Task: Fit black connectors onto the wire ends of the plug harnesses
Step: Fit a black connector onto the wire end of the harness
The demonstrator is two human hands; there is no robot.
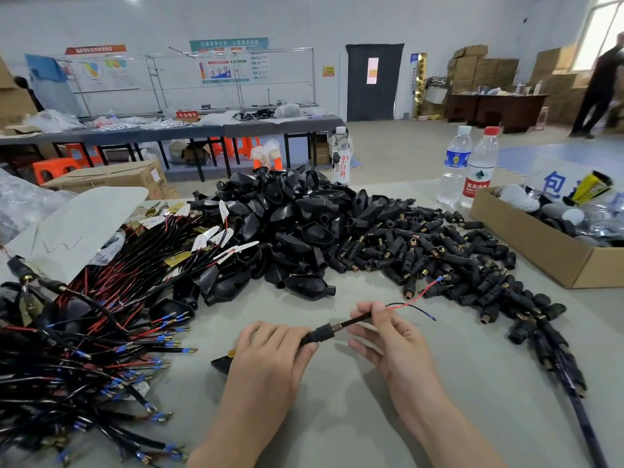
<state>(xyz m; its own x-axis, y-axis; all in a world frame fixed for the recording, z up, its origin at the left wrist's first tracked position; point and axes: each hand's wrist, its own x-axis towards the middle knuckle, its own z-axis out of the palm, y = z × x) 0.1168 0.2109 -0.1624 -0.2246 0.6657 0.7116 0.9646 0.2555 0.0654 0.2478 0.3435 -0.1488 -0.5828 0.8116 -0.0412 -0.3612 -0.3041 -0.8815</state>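
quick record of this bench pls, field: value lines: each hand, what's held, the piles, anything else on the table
left hand: grips black connector
right hand: pinches harness cable just beyond the connector
wire ends: red wire and dark wire stick out free past the right hand
centre pile: black shells
right pile: loose connectors
left pile: harnesses with red and black wires
far right: cardboard box, water bottles near it
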